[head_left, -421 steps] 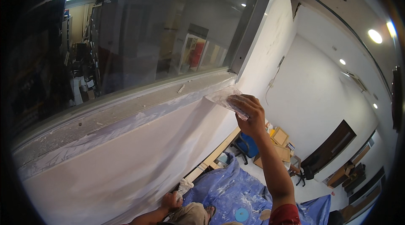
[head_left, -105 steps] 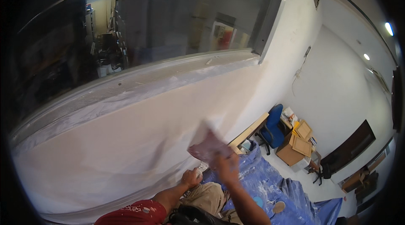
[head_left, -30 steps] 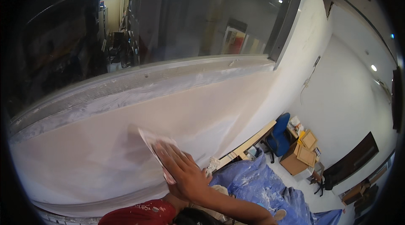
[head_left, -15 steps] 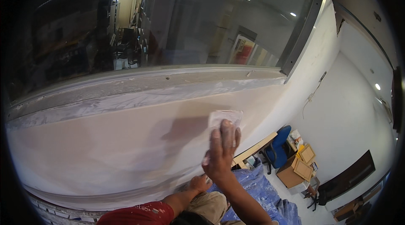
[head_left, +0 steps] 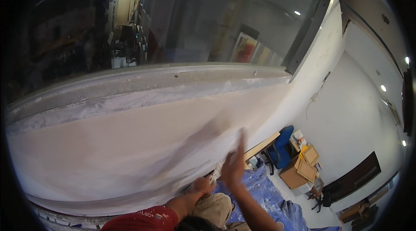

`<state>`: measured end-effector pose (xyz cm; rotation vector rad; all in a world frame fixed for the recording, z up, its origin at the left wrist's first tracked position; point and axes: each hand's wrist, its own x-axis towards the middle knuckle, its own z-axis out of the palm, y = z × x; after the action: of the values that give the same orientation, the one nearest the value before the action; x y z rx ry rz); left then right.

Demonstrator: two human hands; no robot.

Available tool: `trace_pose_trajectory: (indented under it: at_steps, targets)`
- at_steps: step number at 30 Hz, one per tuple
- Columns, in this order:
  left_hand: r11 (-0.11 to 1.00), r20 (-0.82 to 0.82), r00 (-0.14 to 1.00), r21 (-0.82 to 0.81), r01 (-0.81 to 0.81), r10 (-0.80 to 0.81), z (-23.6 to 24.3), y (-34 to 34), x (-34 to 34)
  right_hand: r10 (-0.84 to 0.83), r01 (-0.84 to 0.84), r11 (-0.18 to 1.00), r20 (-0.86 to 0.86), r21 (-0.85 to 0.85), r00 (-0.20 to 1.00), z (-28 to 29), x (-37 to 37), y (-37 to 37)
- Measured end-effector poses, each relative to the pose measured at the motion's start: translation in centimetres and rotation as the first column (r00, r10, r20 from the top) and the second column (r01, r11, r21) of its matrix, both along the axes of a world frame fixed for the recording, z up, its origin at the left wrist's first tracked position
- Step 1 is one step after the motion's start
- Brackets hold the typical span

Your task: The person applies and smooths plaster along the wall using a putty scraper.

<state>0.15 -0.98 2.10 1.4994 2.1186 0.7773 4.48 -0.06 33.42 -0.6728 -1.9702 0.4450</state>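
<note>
My right hand [head_left: 234, 168] is raised in front of the pale wall [head_left: 130, 144], turned edge-on and smeared by motion. At least one finger points up, and its grip cannot be made out. A crumpled-looking whitish piece [head_left: 217, 171] shows between my two hands; I cannot tell which hand has it. Lower down, my left hand [head_left: 203, 185] is close to the wall's foot, beside my tan-trousered knee [head_left: 219, 205]. Its fingers look curled, and what they hold is hidden. The flat pale pad seen earlier under my right fingers does not show clearly now.
Above the wall runs a dusty window ledge [head_left: 164, 82] below a dark glass pane [head_left: 195, 31]. Blue sheeting [head_left: 264, 192] covers the floor at lower right. Beyond it stand a blue chair [head_left: 281, 151], cardboard boxes [head_left: 294, 174] and a wooden plank [head_left: 262, 145].
My right hand has come down and off the upper wall, turning edge-on. Its shadow has stretched down and left. The whitish piece has appeared by my left hand, which stays low.
</note>
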Motion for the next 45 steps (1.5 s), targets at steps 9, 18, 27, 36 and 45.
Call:
trace_pose_trajectory:
  at_steps: [9,18,27,36,45]
  targets:
    - [0.979,0.101,0.993,0.202,0.032,-0.053,-2.7,-1.4,-1.9,0.110,-0.126,0.991,-0.262,-0.044,0.959,5.5,-6.0,-0.5]
    - [0.985,0.170,0.972,0.075,0.154,-0.165,1.4,-4.1,-0.2,0.476,-0.515,0.845,0.237,0.143,0.847,4.5,-7.4,-18.0]
    - [0.992,0.307,0.947,0.106,0.066,-0.096,1.4,-11.0,-2.9,0.075,-0.115,0.967,-0.177,-0.227,0.981,4.9,2.8,-4.3]
    - [0.992,0.398,0.917,0.101,-0.079,0.032,3.7,-18.2,-5.0,0.009,-0.012,1.000,-0.356,-0.005,0.934,4.7,-0.7,1.8]
    - [1.000,0.447,0.894,0.018,-0.018,0.008,5.6,-22.1,-6.1,0.120,-0.090,0.977,-0.150,0.194,0.981,3.9,-8.9,-10.4]
